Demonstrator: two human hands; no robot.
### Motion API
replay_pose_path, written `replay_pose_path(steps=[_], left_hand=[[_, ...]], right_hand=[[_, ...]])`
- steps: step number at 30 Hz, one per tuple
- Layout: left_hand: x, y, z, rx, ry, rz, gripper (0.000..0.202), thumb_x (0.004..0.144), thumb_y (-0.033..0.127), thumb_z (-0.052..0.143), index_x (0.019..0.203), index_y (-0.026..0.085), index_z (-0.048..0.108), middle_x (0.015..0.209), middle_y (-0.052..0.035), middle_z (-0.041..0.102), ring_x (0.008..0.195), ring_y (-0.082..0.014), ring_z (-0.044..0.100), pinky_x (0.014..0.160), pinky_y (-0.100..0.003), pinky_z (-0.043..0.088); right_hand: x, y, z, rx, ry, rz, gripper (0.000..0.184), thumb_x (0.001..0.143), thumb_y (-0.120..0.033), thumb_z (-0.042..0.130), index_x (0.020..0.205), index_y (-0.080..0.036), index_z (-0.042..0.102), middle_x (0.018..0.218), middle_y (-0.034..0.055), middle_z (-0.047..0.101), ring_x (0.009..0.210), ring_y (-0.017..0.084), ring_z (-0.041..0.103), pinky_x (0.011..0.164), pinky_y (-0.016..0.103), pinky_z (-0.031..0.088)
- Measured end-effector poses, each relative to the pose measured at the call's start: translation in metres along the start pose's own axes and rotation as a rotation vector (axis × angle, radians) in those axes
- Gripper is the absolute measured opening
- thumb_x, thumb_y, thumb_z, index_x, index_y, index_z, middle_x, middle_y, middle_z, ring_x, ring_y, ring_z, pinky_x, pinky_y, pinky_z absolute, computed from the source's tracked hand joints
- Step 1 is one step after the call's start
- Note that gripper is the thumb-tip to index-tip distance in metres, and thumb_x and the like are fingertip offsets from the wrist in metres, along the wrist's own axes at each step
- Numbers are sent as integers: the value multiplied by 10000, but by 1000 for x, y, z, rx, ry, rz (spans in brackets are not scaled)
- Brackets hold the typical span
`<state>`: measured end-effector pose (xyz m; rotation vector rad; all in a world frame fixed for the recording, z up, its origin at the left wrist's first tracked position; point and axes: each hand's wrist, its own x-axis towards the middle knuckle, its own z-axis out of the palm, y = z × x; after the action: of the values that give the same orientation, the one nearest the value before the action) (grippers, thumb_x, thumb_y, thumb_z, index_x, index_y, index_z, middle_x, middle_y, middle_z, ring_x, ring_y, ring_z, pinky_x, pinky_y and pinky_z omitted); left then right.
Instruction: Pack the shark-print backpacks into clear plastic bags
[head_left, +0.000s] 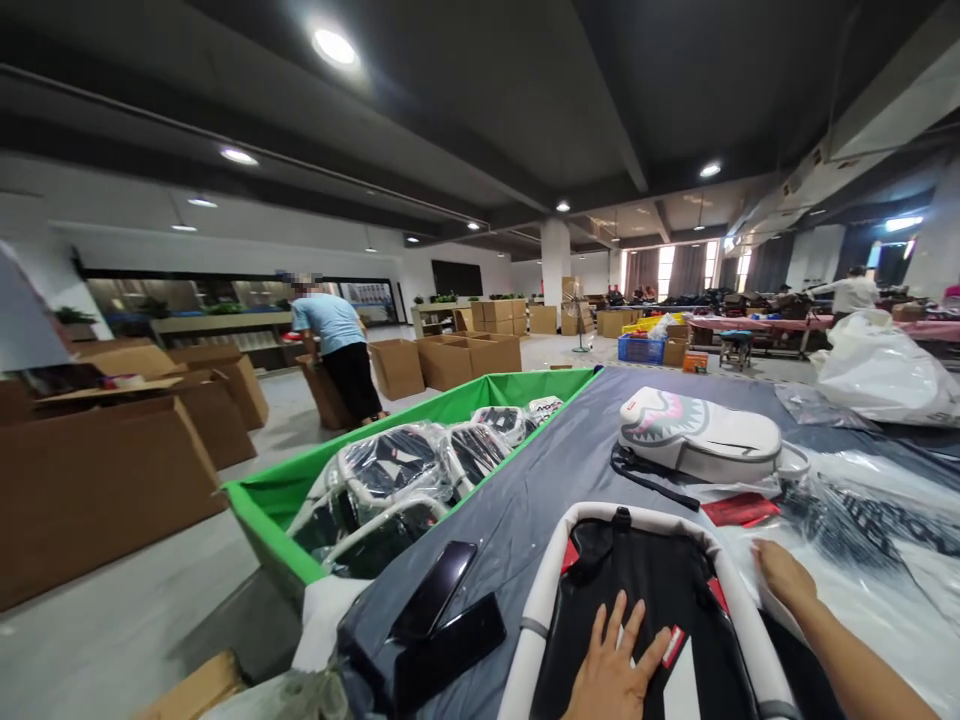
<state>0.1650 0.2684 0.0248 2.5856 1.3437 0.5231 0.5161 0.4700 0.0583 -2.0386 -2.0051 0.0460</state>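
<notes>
A black backpack with white padded edging and red tabs lies with its panel facing up on the grey-covered table, close in front of me. My left hand rests flat on it with fingers spread, beside a small red label. To the right, my right hand has its fingers curled at the edge of a clear plastic bag; the fingertips are partly hidden. Beyond, a white backpack with a shark-mouth print lies on the table, its black strap hanging toward me.
Left of the table stands a green bin holding several plastic-wrapped backpacks. Two dark phones lie at the table's left edge. Brown cartons stand on the floor, where a person bends over one. White plastic is heaped at right.
</notes>
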Motion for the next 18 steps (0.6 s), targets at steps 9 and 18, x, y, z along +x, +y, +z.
replay_pose_path(steps=[9,18], left_hand=[[-2,10,-12,-50,23,-1,976,806,859,518,1606,457,130,1694,-77,175,1550,-417,169,1211,-675,256],[6,-12,15,16,30,15,620,1046,497,389,1585,519,83,1682,-28,170,1543,-376,212,1171,-693,331]], right_hand=[[-8,9,-18,-57,12,-73,205,877,-349,517,853,-240,689,959,120,736,984,294,700,880,371,512],[-14,-12,19,-112,98,92,414,934,-382,439,1255,-301,686,1343,171,632,1237,405,604,909,570,494]])
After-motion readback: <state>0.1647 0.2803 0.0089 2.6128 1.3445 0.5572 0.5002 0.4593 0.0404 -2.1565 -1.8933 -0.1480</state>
